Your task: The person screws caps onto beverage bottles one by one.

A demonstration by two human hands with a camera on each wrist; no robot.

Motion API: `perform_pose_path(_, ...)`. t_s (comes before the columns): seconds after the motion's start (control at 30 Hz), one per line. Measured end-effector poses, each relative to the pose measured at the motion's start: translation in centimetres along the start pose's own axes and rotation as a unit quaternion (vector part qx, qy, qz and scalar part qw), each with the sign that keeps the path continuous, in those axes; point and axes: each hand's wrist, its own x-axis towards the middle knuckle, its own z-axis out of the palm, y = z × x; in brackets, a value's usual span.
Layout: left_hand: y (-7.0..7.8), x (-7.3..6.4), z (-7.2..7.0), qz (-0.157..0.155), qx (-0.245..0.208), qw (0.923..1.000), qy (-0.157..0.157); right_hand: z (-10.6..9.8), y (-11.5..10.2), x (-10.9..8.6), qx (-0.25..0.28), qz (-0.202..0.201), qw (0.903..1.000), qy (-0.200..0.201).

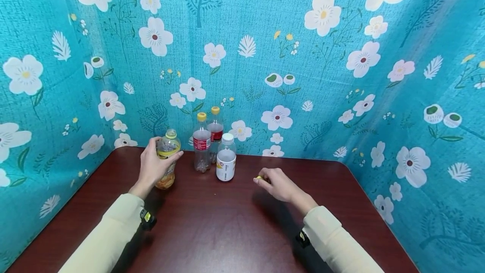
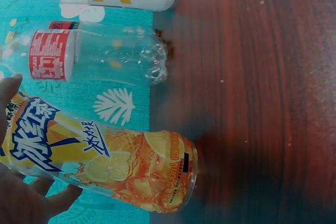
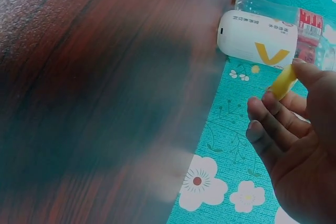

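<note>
On the left, my left hand (image 1: 153,163) grips an iced tea bottle (image 1: 165,178) around its upper body. The bottle stands upright with its mouth uncapped, and its yellow label with lemon slices fills much of the left wrist view. My right hand (image 1: 278,184) pinches a small yellow bottle cap (image 3: 284,82) between thumb and fingers, above the table to the right of the bottles. Just right of the iced tea bottle stand two clear bottles with red labels and yellow caps, a front one (image 1: 202,144) and a rear one (image 1: 215,132). A white-capped bottle with a white label (image 1: 226,164) stands beside them.
The dark reddish-brown table (image 1: 227,231) reaches back to a turquoise floral cloth (image 1: 242,70) that hangs behind it and on both sides. The capped bottles form a close group near the back edge, between my two hands.
</note>
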Motion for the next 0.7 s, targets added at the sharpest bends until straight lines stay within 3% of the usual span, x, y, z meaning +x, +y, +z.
perform_pose_path(0.23, 0.1, -0.3, 0.4, 0.004, -0.001, 0.9999, -0.014, -0.3, -0.3, 0.2, 0.010, 0.019, 0.9998, -0.006)
perform_pose_path(0.43, 0.8, -0.8, 0.8, 0.028, 0.000, 0.9993, -0.026, -0.7, -0.7, 0.1, 0.014, 0.033, 0.9994, 0.001)
perform_pose_path(0.7, 2.1, -1.6, 1.6, 0.059, -0.011, 0.9966, -0.057, -1.3, -1.2, 0.4, -0.010, -0.010, 0.9998, 0.014)
